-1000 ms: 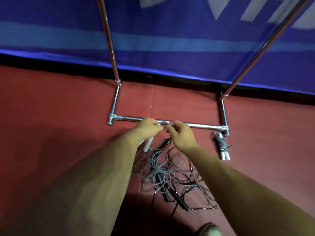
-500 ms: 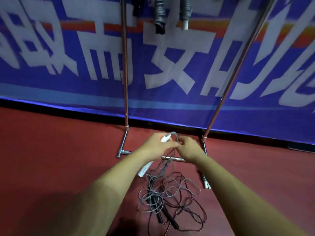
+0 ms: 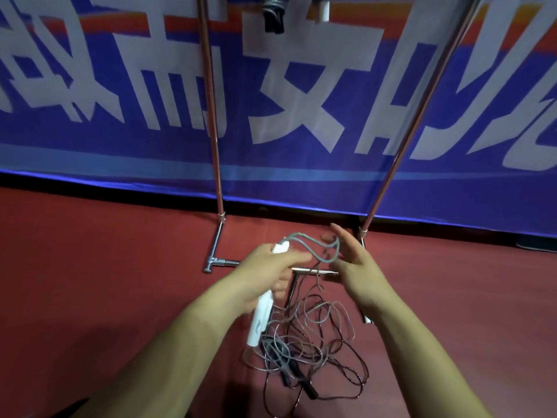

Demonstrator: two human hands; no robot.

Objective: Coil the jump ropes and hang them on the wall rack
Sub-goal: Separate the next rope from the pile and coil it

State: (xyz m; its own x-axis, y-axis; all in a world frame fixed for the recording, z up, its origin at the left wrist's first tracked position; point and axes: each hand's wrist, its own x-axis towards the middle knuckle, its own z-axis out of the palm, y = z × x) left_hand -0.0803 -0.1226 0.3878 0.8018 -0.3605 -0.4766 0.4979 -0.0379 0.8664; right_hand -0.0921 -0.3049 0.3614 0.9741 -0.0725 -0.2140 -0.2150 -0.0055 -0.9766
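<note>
Now right hand (image 3: pixel 357 262) has opened; left hand (image 3: pixel 271 268) grips rope (image 3: pixel 260 318).

Shiny polished metal tubing on the rack (image 3: pixel 215 152), matt printed cloth banner (image 3: pixel 90 152) hung behind the rack, matt floor (image 3: pixel 90 282) beneath it, smooth plastic handle (image 3: pixel 259 321) and thin glossy cords (image 3: pixel 304 351) before its base

At the rack's (image 3: pixel 212 116) top, at least two hung bundles (image 3: pixel 272 16); near its foot, one rope tangle (image 3: pixel 316 336), one white handle (image 3: pixel 260 318).

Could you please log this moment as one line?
left hand grips white handle | right hand spread at grey rope loop | tangled ropes on floor
</note>
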